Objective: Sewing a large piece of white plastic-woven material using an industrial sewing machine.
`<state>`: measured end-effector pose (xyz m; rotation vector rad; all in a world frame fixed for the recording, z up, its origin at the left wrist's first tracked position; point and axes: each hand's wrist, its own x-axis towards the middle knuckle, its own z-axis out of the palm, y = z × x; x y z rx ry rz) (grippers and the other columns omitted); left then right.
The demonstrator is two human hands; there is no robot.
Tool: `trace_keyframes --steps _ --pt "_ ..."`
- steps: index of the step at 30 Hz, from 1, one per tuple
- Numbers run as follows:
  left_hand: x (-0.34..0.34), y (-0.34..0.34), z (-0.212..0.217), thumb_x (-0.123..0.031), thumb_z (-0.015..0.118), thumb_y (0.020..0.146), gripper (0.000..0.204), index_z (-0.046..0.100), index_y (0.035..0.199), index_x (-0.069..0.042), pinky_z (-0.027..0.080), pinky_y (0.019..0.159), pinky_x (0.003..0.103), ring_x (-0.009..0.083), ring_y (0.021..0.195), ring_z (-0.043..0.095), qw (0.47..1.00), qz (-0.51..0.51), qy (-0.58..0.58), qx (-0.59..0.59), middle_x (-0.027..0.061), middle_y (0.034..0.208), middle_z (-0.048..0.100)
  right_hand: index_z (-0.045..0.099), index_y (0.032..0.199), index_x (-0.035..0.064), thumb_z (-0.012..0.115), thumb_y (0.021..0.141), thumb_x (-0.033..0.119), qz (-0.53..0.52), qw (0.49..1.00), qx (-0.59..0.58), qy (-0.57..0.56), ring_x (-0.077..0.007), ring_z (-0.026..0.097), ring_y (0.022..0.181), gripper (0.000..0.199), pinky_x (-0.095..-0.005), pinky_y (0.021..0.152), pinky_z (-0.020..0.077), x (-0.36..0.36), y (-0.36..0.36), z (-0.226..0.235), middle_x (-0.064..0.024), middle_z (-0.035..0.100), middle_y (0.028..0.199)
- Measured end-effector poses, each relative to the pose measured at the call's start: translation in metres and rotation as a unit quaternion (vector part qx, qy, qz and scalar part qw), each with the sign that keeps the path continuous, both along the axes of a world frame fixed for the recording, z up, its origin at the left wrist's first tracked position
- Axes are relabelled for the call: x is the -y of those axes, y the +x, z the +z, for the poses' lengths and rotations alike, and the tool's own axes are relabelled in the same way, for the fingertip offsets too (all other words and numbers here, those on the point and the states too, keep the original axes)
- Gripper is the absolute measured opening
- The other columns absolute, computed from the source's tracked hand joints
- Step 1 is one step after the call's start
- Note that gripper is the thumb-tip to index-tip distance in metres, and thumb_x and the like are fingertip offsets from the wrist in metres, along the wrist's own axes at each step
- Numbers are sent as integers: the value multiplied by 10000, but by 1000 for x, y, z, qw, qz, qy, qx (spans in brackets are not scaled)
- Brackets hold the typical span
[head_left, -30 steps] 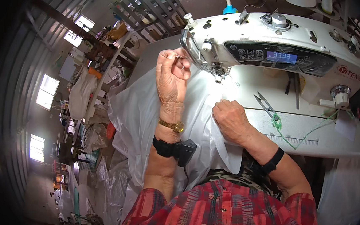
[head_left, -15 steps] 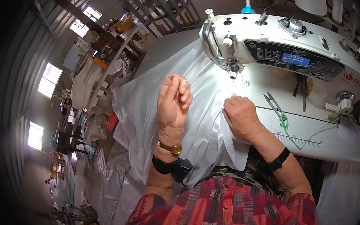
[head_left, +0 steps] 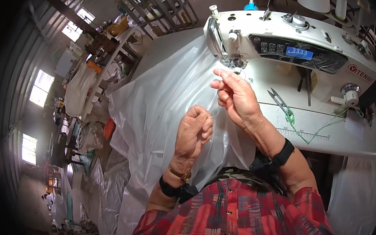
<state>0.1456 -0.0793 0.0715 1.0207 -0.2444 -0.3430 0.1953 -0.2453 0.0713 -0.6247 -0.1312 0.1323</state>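
Observation:
A white sewing machine [head_left: 286, 45] stands at the upper right, its needle area [head_left: 237, 70] lit brightly. Just in front of the needle, my right hand [head_left: 241, 99] is raised with thumb and forefinger pinched on a thin pale thread [head_left: 219, 72]. My left hand [head_left: 194, 131] is lower and to the left, fingers curled closed; a faint strand runs from it toward the right hand. Beneath both hands spreads a large sheet of whitish, translucent plastic [head_left: 153, 110], draped from the machine bed over the near edge.
Thread snips [head_left: 279, 100] tied with green cord [head_left: 309, 141] lie on the machine table [head_left: 267, 119], right of my right hand. A dark slim tool [head_left: 308, 89] rests under the machine arm. Left of the table are cluttered shelves [head_left: 108, 62] and a metal rack [head_left: 159, 9].
My right hand has lifted off the plastic and moved up and left to the needle. My left hand has come down and right, closer to it. The view has shifted slightly.

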Motion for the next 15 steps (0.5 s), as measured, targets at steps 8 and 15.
trace_keyframes --steps 8,15 --pt "-16 3 -5 -146 516 1003 128 541 1034 -25 452 569 200 104 731 598 984 62 122 117 123 954 660 616 999 32 551 975 179 156 987 -32 7 -48 497 507 162 -197 501 428 17 -65 -37 -41 651 810" --pt "28 -7 45 -10 644 844 110 632 952 -27 452 943 397 249 1025 655 734 -4 369 571 114 1027 695 617 945 27 565 948 145 218 970 -79 -72 -62 530 518 129 -170 491 421 53 -115 -61 -69 660 773"
